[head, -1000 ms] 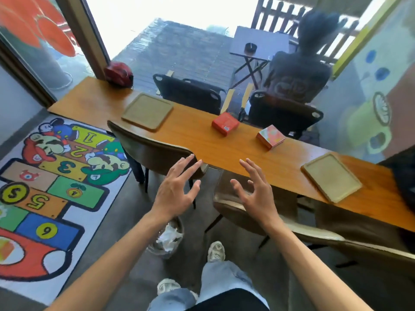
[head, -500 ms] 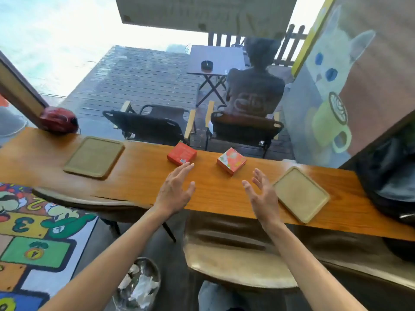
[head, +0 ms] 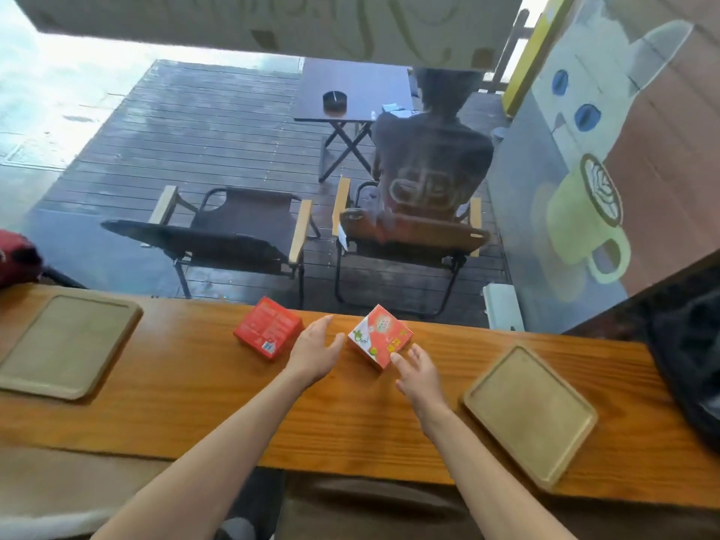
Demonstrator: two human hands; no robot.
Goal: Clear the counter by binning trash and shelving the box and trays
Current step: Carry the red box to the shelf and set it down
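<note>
Trays and boxes lie spread along a long wooden counter [head: 195,407] that faces a window. At the far left a dark red object [head: 17,259] sits at the counter's back edge, partly cut off by the frame. Next to it lies the left tray [head: 66,344], flat and tan. Further right sits a plain red box [head: 269,328], near the counter's far edge. The person's left hand [head: 315,352] hovers just beside that box, fingers spread wide, holding nothing. Between the two hands stands the printed box [head: 380,337], red and white with a green picture, turned at an angle. The right hand [head: 419,374] is open as well, its fingertips [head: 397,358] at the box's near corner; whether they touch it cannot be told. To the right lies the right tray [head: 530,415], also flat, and beyond it a black bag [head: 689,360] rests on the counter's end.
</note>
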